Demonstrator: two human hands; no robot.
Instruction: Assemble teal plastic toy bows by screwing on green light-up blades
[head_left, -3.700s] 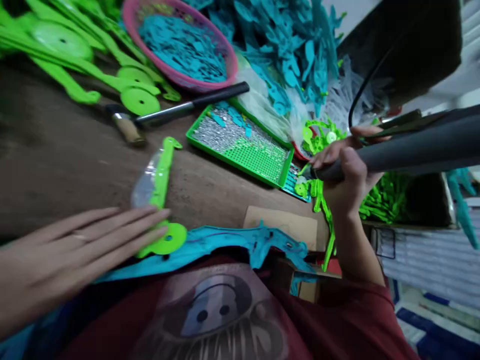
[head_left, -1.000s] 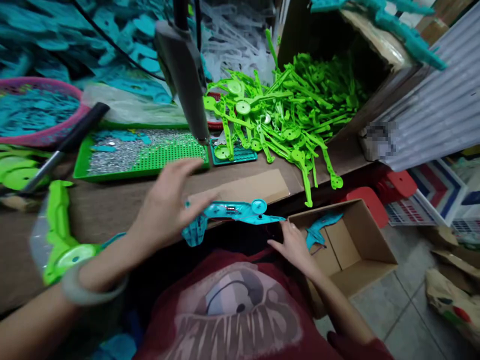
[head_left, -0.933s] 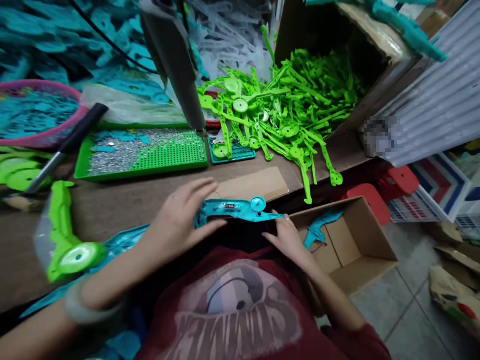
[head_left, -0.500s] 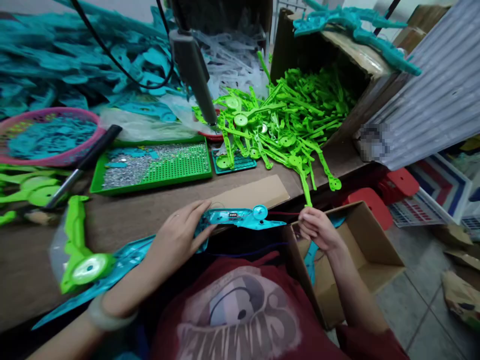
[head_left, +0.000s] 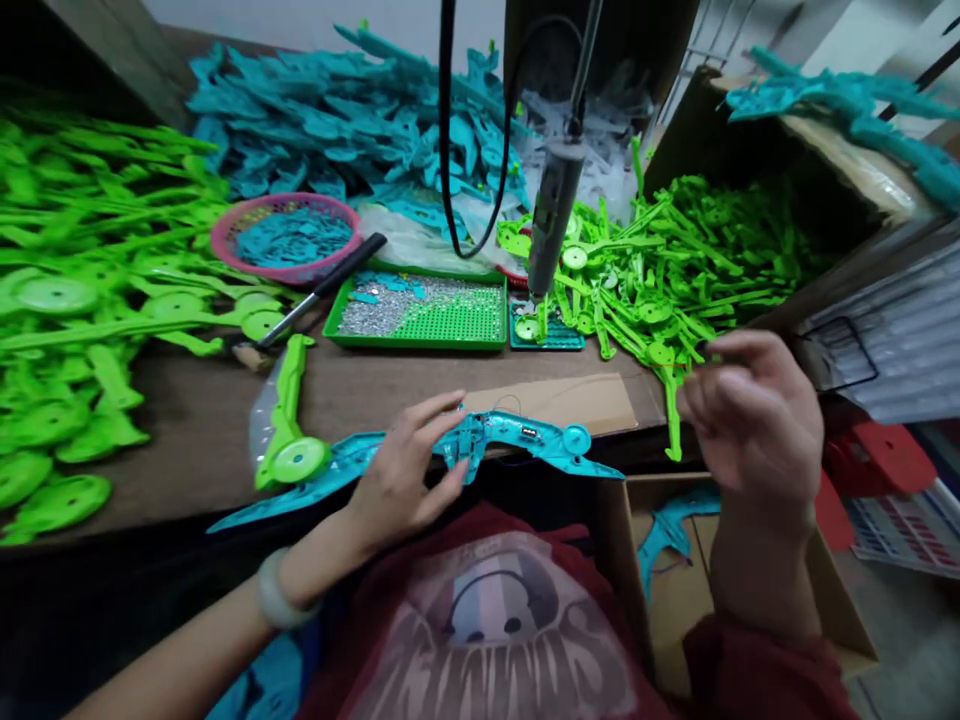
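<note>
At the front edge of the bench, I see the blue bow-shaped piece lying lengthwise, its right end jutting past the wood toward the cardboard box. My view from afar shows the left hand across its middle, the grip closed around it with fingers on the far side and thumb on the near side. The right hand is raised over the box, fingers curled; a thin reddish strand runs toward it, but blur keeps me from telling whether that grip pinches anything. I judge the overhang the main worry: should the left grip slacken, or the free end be knocked, the piece could tip off the edge. If the strand is fixed to the piece and held in the right hand, a hard tug could tear it loose or drag everything sideways. A green arm hangs over the front edge just beside the right hand; a careless sweep could snag it and bring others down from the green heap. Toward the left, the green disc part appears to overlap the piece, so a sudden shift might push it along too.
</note>
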